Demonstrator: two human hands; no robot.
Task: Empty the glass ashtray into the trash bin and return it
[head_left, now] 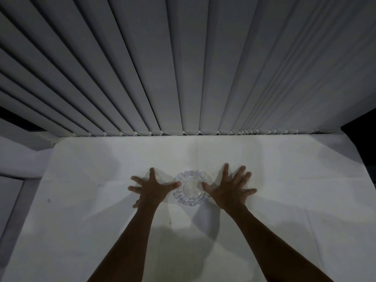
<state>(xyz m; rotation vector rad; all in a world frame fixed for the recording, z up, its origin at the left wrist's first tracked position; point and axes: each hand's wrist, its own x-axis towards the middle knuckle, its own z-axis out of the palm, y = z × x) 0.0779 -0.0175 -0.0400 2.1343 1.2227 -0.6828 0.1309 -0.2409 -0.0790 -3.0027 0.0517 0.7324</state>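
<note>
Glass ashtray (190, 188) sits empty between splayed left hand (151, 189) and right hand (230, 189), ungrasped.

The ashtray (191, 188) sits on the counter (284, 180), near its middle. The left hand (151, 189) lies spread just left of it, the right hand (228, 189) just right, thumbs at its rim. Blinds (183, 68) hang behind the counter's far edge.
</note>
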